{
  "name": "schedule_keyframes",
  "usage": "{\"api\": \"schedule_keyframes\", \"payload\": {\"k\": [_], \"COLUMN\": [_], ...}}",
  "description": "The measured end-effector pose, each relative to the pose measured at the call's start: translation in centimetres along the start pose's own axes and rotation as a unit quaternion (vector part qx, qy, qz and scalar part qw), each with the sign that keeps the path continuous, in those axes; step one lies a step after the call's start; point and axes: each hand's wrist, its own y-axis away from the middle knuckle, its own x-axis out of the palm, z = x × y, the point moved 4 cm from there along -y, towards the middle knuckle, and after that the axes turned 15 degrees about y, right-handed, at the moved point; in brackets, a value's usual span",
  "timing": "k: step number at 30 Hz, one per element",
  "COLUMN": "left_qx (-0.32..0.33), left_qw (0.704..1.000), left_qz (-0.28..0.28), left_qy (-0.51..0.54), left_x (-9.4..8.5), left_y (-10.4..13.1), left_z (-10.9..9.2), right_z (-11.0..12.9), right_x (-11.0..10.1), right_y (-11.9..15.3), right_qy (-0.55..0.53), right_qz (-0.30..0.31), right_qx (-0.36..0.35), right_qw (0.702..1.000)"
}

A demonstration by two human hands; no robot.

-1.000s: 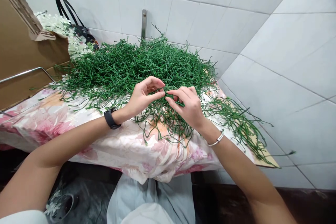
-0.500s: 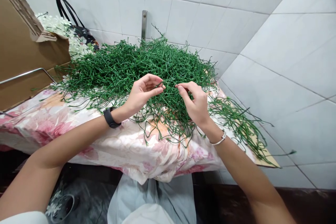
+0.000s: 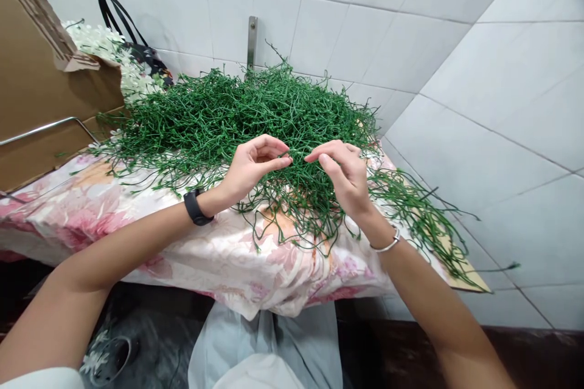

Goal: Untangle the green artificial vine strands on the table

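Observation:
A big tangled heap of thin green artificial stems [image 3: 255, 103] lies on the flowered cloth, and both hands are over its front part. My left hand [image 3: 258, 164], with a black band at the wrist, pinches a green stem between thumb and fingertips; most of it blends into the heap behind. Just right of it hovers my right hand [image 3: 344, 173], wearing a silvery bracelet. Its thumb and index finger are apart, and I see nothing between them. Loose stems [image 3: 292, 225] spread on the cloth below the hands.
Left stands an opened cardboard box [image 3: 41, 85], with white artificial flowers [image 3: 103, 45] and a dark bag [image 3: 148, 58] behind it. More stems [image 3: 420, 213] lie at the right corner. The flowered cloth [image 3: 104, 237] hangs over the front edge. Tiled walls [image 3: 506, 109] close off back and right.
My right thumb and index finger have parted from a pinch. Both hands have shifted slightly down and right in the picture. The heap looks the same.

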Motion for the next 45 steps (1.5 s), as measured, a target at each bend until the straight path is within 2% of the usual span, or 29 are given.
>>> {"api": "schedule_keyframes", "payload": {"k": [6, 11, 14, 23, 27, 31, 35, 40, 43, 45], "left_qx": [-0.003, -0.018, -0.019, 0.001, -0.024, -0.07, -0.08, -0.075, -0.08, -0.078], "left_qw": [1.0, 0.998, 0.999, 0.998, 0.997, 0.996, 0.994, 0.996, 0.995, 0.995], "left_qz": [0.019, 0.047, 0.045, 0.068, 0.067, 0.05, 0.069, 0.047, 0.054, 0.058], "left_qy": [0.019, 0.037, 0.023, 0.001, 0.015, 0.012, -0.016, -0.016, -0.004, -0.004], "left_x": [0.6, 0.9, 0.8, 1.1, 1.1, 0.9, 0.8, 0.6, 0.9, 1.1], "left_y": [0.3, 0.5, 0.5, 0.3, 0.3, 0.2, 0.1, 0.1, 0.2, 0.3], "left_z": [-0.1, 0.2, 0.3, -0.6, -0.5, 0.1, 0.5, 0.4, 0.5, 0.5], "right_z": [0.6, 0.2, -0.3, -0.8, -0.4, -0.2, -0.3, 0.2, 0.6, 0.8], "right_x": [1.4, 1.8, 1.5, 1.5, 1.6, 2.3, 2.6, 2.5, 2.2, 2.0], "right_y": [0.2, 0.3, 0.2, 0.1, 0.1, 0.3, 0.5, 0.8, 0.9, 1.0], "right_qy": [-0.01, -0.067, -0.105, -0.293, -0.333, -0.292, -0.25, -0.141, -0.021, 0.052], "right_qz": [0.068, 0.054, 0.034, 0.074, 0.106, 0.17, 0.161, 0.109, 0.033, -0.004], "right_qx": [-0.039, -0.012, 0.016, 0.119, 0.113, 0.082, 0.064, 0.014, -0.058, -0.109], "right_qw": [0.997, 0.996, 0.994, 0.946, 0.93, 0.937, 0.953, 0.984, 0.998, 0.993]}}
